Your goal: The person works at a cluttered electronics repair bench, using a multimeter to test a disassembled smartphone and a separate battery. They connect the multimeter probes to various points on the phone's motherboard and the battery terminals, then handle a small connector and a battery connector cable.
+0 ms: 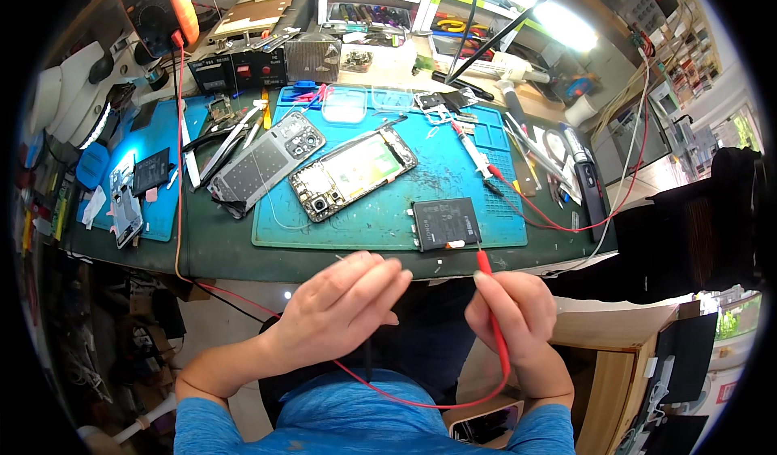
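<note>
My right hand (pixel 518 313) pinches a red test probe (pixel 484 262). Its thin metal tip is at the lower right corner of a black phone battery (pixel 441 222); I cannot tell whether they touch. My left hand (pixel 344 297) is closed, back upward, left of the battery and off the table's front edge. A thin metal tip pokes out by its fingers, and a black lead (pixel 368 359) hangs beneath, so it holds the black test probe, whose body is hidden. Beyond the battery lie an opened phone (pixel 354 173) and a grey phone back cover (pixel 267 162).
The battery lies on a blue repair mat (pixel 283 232). An orange-edged multimeter (pixel 150 10) stands at back left, its red lead crossing the table's left side. Another red-and-white probe pair (pixel 473 151) lies right of the phone. A second blue mat (pixel 166 204) holds phone parts.
</note>
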The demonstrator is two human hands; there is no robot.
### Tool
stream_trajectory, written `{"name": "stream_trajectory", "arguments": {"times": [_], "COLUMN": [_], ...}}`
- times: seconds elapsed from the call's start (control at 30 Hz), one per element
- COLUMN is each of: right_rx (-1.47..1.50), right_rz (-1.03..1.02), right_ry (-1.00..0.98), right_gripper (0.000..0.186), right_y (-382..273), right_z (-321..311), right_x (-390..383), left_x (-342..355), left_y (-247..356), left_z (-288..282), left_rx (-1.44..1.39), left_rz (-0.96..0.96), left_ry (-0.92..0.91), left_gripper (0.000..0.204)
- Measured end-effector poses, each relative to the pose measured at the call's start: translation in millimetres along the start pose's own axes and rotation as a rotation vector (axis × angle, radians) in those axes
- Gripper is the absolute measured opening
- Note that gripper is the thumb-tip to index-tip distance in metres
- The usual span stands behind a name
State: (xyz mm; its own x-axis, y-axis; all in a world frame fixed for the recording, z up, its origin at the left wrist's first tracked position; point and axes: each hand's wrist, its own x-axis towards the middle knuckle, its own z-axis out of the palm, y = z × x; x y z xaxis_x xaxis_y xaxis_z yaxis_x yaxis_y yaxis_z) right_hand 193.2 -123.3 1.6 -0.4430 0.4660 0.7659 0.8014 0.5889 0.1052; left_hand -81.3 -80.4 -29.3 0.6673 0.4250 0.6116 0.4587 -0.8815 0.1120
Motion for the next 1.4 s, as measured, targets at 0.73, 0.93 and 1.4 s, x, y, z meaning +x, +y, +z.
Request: {"name": "stream_trajectory", "arguments": {"times": [0.73,0.93,1.4], "right_rx": [0.764,0.775,0.744], "right_rz": [0.638,0.584,0.519], "right_ry": [-0.096,-0.095,-0.099], "right_gripper": [0.004,0.003,0.007], "right_y": [18.6,22.0,21.9], "right_z": [62.3,62.6,65.5], "right_x": [-11.0,-9.5,-11.7], "left_x": [25.4,27.1,30.5], "left_y": [-32.9,-32.4,-32.1], "left_z": [28.3,25.0,29.5], "left_rx": [-0.603,-0.607,-0.6], "left_rz": [-0.364,-0.39,-0.39], "left_ry": [0.074,0.04,0.071], "left_gripper": [0.029,0.028,0.031]}}
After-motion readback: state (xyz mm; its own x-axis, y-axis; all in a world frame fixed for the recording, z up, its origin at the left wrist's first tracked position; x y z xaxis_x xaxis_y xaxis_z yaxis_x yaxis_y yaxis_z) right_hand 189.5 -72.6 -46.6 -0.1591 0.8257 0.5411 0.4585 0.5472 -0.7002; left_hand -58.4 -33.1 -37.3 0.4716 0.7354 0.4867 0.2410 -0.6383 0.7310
